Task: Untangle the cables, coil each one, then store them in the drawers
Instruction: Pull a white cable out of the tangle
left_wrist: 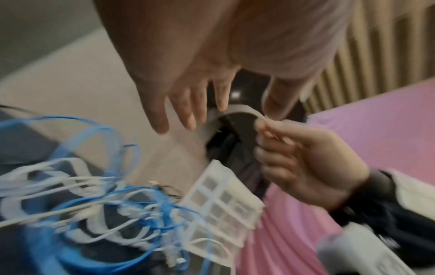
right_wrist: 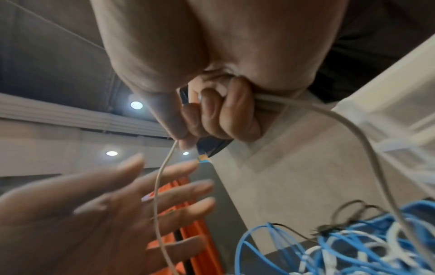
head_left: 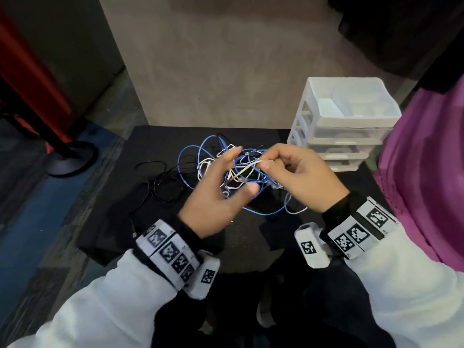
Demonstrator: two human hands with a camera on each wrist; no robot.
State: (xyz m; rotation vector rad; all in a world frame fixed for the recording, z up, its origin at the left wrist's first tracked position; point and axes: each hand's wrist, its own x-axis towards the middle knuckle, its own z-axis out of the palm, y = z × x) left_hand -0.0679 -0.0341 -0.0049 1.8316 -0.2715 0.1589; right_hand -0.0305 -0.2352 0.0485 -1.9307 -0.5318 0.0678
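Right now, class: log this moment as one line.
right hand: pinches white cable | left hand: open | tangle: uncoiled | drawers: shut

An indoor commercial or office-like space: recessed ceiling lights (right_wrist: 136, 105), a bare concrete floor (head_left: 213, 71) meeting patterned blue carpet (head_left: 37, 209), a black stanchion base (head_left: 70, 156) at the left, and a slatted wall panel (left_wrist: 376, 55).
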